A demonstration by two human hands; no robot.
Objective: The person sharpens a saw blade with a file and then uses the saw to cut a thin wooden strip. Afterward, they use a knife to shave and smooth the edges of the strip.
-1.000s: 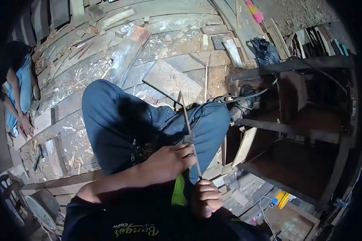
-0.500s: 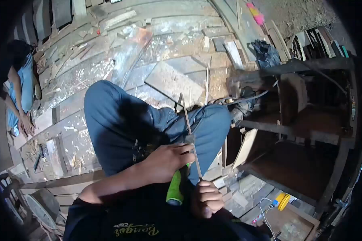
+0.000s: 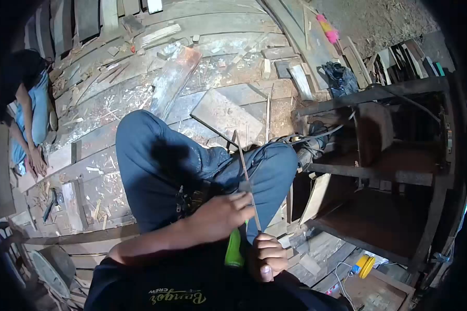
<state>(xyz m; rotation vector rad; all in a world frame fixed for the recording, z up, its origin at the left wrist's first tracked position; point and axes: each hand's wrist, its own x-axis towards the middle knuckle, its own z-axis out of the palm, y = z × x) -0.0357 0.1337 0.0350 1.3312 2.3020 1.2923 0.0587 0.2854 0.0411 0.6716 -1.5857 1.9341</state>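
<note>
A long, thin, narrow strip (image 3: 243, 159) with a pointed far end slants over my lap. My right hand (image 3: 269, 256) wraps round its near end, close to my body. Partway along the strip, my left hand (image 3: 223, 215) has its fingers curled at a small grey flat piece (image 3: 245, 185), which lies against the strip. The left fingers are a little blurred. Below the left hand, a bright green tube-like thing (image 3: 234, 250) rests against my dark shirt, partly covered; its kind is unclear.
A loose board (image 3: 227, 115) lies beyond my knees on the scrap-littered plank floor. A dark wooden cabinet frame (image 3: 371, 173) stands at the right, with a yellow round item (image 3: 367, 266) and cable below. Another person's hands (image 3: 35, 161) are at the far left.
The view has shifted slightly. My left hand and the grey piece sit a little nearer my right hand, and less of the green thing shows. My right hand keeps its grip.
</note>
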